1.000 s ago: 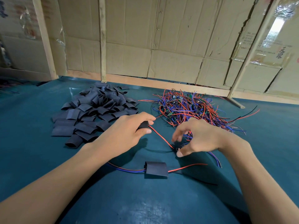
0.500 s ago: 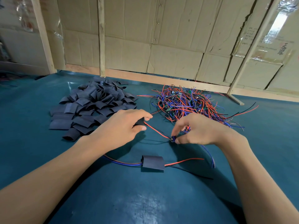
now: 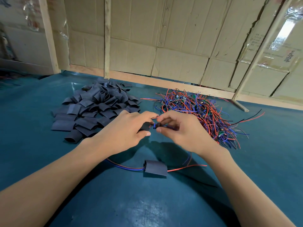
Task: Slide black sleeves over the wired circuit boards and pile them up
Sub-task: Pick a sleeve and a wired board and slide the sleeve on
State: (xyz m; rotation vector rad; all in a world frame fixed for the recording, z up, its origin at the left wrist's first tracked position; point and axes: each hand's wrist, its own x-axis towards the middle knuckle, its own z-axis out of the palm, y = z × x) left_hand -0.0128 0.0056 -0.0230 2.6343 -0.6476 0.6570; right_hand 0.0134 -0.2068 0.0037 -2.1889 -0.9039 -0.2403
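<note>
My left hand grips a black sleeve just above the teal table. My right hand pinches a small wired circuit board right at the sleeve's open end; its red wire runs into the sleeve and its other wires trail below my right wrist. The two hands almost touch. One sleeved board lies flat near me, red and blue wires coming out of both ends. A heap of empty black sleeves sits at the back left. A tangle of bare wired boards sits at the back right.
The teal table surface stretches toward me. Cardboard panels on wooden posts wall off the table's far edge. A slanted wooden post stands at the back right with its foot on the table.
My right hand has picked the board up off the table and brought it left to the sleeve in my left hand. The red wire between them has shortened.
</note>
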